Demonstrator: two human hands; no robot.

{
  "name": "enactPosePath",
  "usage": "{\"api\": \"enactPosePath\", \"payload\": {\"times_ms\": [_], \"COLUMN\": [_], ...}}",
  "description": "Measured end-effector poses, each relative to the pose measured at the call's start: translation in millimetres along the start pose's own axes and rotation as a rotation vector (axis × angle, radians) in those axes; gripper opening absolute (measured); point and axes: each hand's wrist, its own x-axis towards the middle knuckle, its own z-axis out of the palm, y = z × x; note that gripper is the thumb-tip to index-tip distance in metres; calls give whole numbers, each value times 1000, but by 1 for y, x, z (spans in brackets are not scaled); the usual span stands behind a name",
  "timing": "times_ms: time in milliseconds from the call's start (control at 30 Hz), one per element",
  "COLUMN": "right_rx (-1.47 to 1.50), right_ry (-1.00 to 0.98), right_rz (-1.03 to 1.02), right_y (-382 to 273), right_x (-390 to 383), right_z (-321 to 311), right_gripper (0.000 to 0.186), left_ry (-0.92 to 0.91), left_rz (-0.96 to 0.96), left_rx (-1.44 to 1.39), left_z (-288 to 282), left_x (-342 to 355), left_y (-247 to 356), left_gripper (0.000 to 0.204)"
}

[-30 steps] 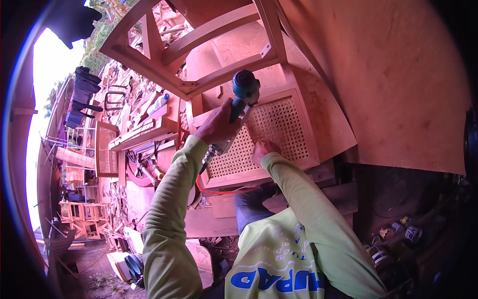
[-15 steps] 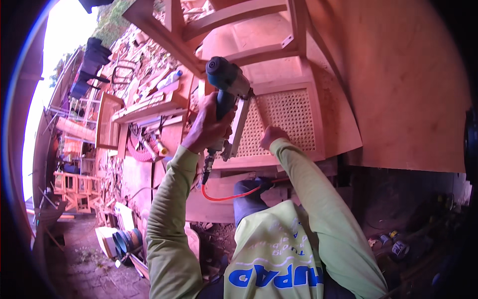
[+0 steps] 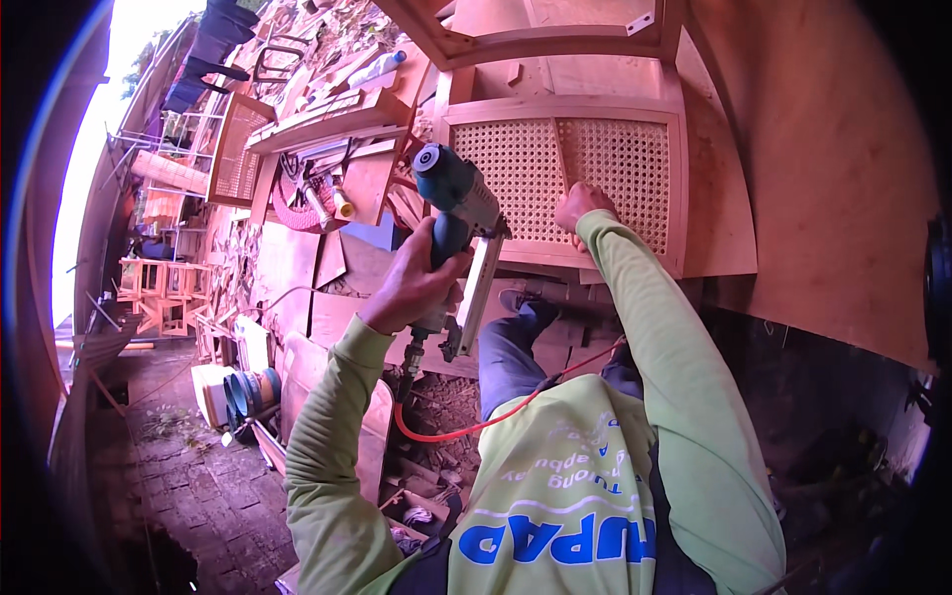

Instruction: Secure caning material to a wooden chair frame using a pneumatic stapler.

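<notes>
My left hand (image 3: 412, 278) is wrapped around the handle of a teal and grey air nailer (image 3: 458, 188). The nailer is held up just left of a framed cane panel (image 3: 501, 149), and a red air hose (image 3: 446, 436) trails from its lower end. At the panel's near side, my right hand (image 3: 587, 206) is closed on a thin wooden strip (image 3: 559, 149). That strip lies over the woven cane and stretches away from me toward the far rail of the frame. My fingers hide its near end.
Beyond the panel stands a wooden chair-like frame (image 3: 555, 45). To the left are a stack of wood pieces (image 3: 332, 124), a blue-capped bottle (image 3: 377, 69) and another cane panel (image 3: 236, 149). A large plywood sheet (image 3: 823, 178) is at the right. Wood scraps litter the ground below.
My view has shifted, so the bench and panel sit higher in the picture. The nailer has come back off the panel's left part toward me. My right hand still grips the strip.
</notes>
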Motion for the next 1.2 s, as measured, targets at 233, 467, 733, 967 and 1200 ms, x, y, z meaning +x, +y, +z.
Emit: {"api": "enactPosePath", "payload": {"times_ms": [233,467,733,967,1200], "right_rx": [-116,-7,11,-51,-140], "right_ry": [69,8,-5,-55,-60], "right_rz": [-92,-13,-6,5,-36], "right_y": [4,0,1,-7,-14], "right_x": [2,-2,-2,-6,-5], "right_z": [5,0,1,-11,-15], "right_gripper": [45,38,40,41,42], "left_ry": [-15,7,-25,-68,-78], "left_rz": [-42,-63,-95,-120,-126], "left_rx": [20,54,94,128,151], "left_z": [8,10,7,3,-1], "left_x": [7,8,17,37,45], "left_y": [-21,-17,-14,-10,-17], "left_gripper": [39,38,37,34,34]}}
